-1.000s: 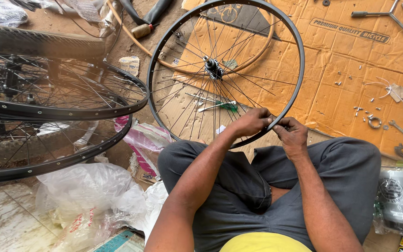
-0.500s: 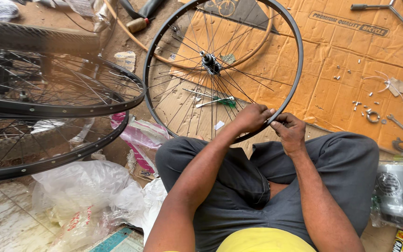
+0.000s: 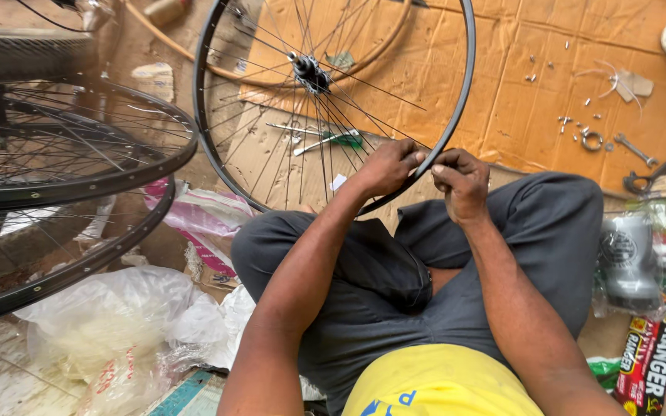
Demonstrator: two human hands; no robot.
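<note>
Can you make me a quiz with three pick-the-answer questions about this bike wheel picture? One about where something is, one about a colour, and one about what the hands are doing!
1. Where does the green-handled screwdriver lie?
A. on the cardboard behind the spokes
B. on the person's lap
C. inside the white plastic bag

2. What colour is the shirt?
A. red
B. yellow
C. white

3. What are the two hands doing?
A. resting flat on the knees
B. holding a hammer
C. pinching at the wheel rim

Answers:
1. A, it shows through the spokes on the brown cardboard.
2. B, the cloth at the bottom edge is yellow.
3. C, the left hand and the right hand meet, fingers closed, at the near edge of the black wheel rim; what they pinch is too small to tell.
</note>
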